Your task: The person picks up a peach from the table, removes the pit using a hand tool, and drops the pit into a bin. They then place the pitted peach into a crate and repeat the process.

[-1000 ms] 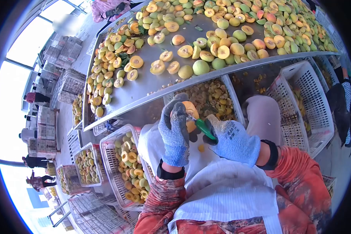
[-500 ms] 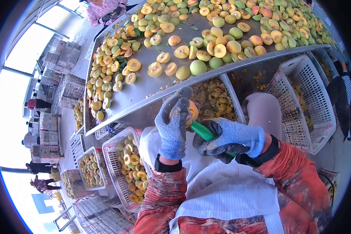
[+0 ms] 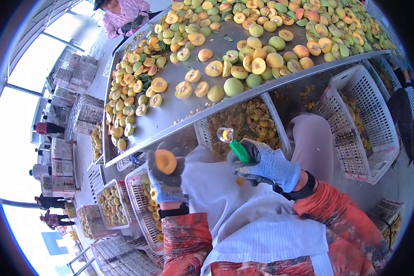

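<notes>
My left hand (image 3: 164, 172), in a grey-and-blue glove, holds a peach half (image 3: 166, 162) with its orange hollowed side facing up, over the rim of a crate of cut fruit. My gloved right hand (image 3: 267, 163) is closed around the green handle of a pitting spoon (image 3: 240, 151). The spoon's metal loop points up and away, and a pale brown pit (image 3: 226, 134) appears to sit in it. Below the loop's far side stands a white crate of pits and scraps (image 3: 273, 112). A small orange bit (image 3: 239, 181) shows over the apron beneath my right hand.
A metal table (image 3: 170, 108) carries many cut peaches, with its raised edge in front of me. Crates of halves (image 3: 132, 184) stand at left, and a white crate (image 3: 370, 122) at right. A person in pink (image 3: 122, 18) is at the table's far left corner.
My hands have moved apart. The left carried the peach half left and down toward the crate, its cut side now showing. The spoon has come out of the fruit, its loop now visible.
</notes>
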`<control>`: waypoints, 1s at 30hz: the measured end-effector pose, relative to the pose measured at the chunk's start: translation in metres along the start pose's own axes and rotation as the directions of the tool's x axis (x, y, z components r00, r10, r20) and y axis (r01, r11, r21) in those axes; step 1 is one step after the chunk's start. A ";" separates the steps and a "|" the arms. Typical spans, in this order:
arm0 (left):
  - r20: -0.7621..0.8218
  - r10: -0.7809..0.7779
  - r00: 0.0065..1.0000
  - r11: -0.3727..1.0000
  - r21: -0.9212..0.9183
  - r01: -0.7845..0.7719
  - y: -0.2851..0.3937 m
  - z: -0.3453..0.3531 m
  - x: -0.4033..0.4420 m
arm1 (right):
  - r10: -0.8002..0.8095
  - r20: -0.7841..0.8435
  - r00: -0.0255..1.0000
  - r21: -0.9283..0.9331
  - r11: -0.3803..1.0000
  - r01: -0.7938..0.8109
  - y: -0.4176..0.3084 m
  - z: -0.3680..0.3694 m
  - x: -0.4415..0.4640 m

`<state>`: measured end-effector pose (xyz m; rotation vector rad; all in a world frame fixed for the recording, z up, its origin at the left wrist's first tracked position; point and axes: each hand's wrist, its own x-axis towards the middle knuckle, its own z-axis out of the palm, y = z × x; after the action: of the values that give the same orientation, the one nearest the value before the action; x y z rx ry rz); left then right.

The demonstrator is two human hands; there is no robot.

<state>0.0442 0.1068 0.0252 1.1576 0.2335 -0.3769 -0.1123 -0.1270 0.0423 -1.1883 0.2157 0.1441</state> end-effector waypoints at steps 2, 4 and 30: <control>-0.165 0.145 0.976 0.976 0.186 -0.113 0.023 -0.061 -0.005 | -0.401 -0.094 0.911 -0.793 0.583 0.175 0.039 -0.023 0.018; -0.086 0.462 0.883 0.662 0.696 -0.278 0.028 -0.157 0.011 | -0.417 -0.120 0.901 -0.952 0.304 0.014 0.074 -0.046 0.024; 0.453 0.077 0.888 -0.066 0.891 -0.449 -0.052 0.089 0.214 | -0.278 -0.116 0.953 -0.906 0.423 0.013 0.044 -0.067 0.023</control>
<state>0.2177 -0.0295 -0.0633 2.5929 -0.7347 -0.2983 -0.1059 -0.1732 -0.0273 -2.3419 0.2620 -0.0801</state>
